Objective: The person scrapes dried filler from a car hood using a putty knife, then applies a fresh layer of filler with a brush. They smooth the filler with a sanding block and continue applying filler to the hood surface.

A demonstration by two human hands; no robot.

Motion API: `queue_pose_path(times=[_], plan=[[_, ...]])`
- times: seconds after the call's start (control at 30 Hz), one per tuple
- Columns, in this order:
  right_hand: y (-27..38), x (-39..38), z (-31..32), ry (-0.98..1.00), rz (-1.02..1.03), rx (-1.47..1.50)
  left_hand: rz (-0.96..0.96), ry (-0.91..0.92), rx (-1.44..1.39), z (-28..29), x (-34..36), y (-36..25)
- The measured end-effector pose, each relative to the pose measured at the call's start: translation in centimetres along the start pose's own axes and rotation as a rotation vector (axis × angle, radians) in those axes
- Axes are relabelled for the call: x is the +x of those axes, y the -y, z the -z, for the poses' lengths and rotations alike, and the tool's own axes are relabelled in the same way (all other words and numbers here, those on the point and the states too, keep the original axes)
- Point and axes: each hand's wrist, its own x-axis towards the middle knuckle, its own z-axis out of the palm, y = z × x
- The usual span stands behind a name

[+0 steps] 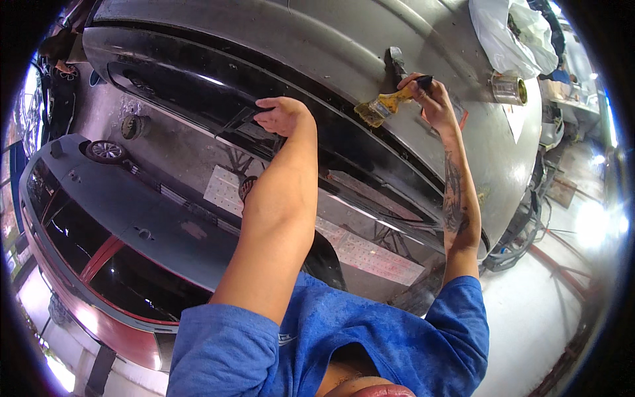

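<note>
My right hand (433,99) is closed around the yellow handle of a paintbrush (390,106). The brush's bristles, stained yellowish, point left and hang over the grey vehicle panel (284,49) near its dark lower edge. Just beyond the brush, a flat tool with a pale metal end (397,61) lies on the panel, partly hidden by my hand. My left hand (284,116) is held out with its fingers extended and holds nothing. It is over the vehicle's black glossy side (198,83); whether it touches that surface I cannot tell.
An open metal tin (508,90) lies beside a white plastic bag (512,36) on the panel at right. A grey and red car (126,192) stands at left. A perforated metal plank (370,255) runs below the panel. Another person's hand (65,67) shows far left.
</note>
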Motion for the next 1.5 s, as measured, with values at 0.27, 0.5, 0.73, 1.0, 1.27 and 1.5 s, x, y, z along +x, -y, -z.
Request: queue_pose_path(times=[0.27,0.5,0.73,1.0,1.27,1.5], plan=[[1.0,1.5,0.4,-0.063,0.053,0.173,-0.057,-0.139,0.026,-0.4,-0.2,0.2],[0.6,1.3,0.6,0.041,0.001,-0.037,-0.015,-0.053,0.048,-0.3,0.2,0.3],[0.2,-0.2,0.8,0.056,0.045,0.137,-0.033,-0.08,0.056,-0.3,0.2,0.3],[-0.6,-2.0,1.3,-0.168,0.198,0.05,-0.021,-0.076,0.032,-1.0,1.1,0.7],[-0.2,-5.3,2.0,-0.253,0.041,0.223,-0.025,-0.084,0.022,-1.1,1.1,0.7],[-1.7,-6.7,2.0,-0.1,0.147,-0.027,-0.006,-0.037,0.021,-0.6,0.5,0.2]])
